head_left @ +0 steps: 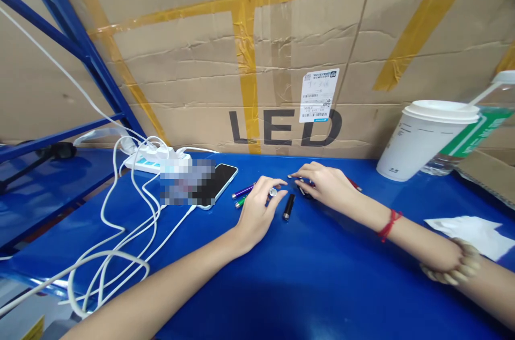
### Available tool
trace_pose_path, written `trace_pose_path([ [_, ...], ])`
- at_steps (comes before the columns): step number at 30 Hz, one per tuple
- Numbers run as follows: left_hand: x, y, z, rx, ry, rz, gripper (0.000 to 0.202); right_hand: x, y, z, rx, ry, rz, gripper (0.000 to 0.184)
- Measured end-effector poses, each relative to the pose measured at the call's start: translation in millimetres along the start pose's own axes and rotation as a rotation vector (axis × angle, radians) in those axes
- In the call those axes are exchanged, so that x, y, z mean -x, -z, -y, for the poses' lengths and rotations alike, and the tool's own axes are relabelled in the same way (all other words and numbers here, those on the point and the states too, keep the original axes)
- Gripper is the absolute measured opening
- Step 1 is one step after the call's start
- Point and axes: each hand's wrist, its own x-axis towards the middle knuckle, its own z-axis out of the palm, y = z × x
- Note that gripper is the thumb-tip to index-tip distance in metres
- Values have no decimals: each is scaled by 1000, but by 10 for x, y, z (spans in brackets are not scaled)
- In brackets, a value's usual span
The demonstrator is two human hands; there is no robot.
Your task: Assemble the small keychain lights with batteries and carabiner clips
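Note:
My left hand (257,208) is curled above the blue table, thumb and forefinger bowed round a small silver cylinder (273,192) whose round end faces me. Partly covered by that hand, a purple pen-like tube (242,192) and a green one (241,202) lie on its left. Between my hands rests a short black tube (288,207) with a metal end. My right hand (319,182) hovers just beyond it, fingers bent with their tips apart. A small black object (306,191) shows under its fingers, too hidden to name. Behind the right wrist pokes out a red tube (354,184).
A phone (217,184) lies at left, plugged into a cable, near a white power strip (147,159) and looped white cables (120,230). At right stand a lidded paper cup (422,141) and a bottle (486,125); crumpled tissue (475,233) lies nearer. A taped carton (193,72) walls the back.

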Motion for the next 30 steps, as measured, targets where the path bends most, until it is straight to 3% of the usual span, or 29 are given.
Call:
trace_pose_path([
  [6,-14,-21,29,19,-39,26,18,-58,-240,-76,73,54,32,34],
  [13,6,-42,76,32,82,35,16,-189,-231,-167,-94,-61,55,16],
  [18,20,-53,102,27,98,34,13,-172,-96,-191,-285,-210,29,15],
  [22,1,-24,58,-54,63,79,11,-185,122,-103,-525,-140,-3,20],
  [25,-9,-3,13,-68,47,105,14,-187,276,13,-765,-89,49,26],
  [30,0,11,-13,-74,26,112,16,-152,380,145,-884,-103,166,27],
])
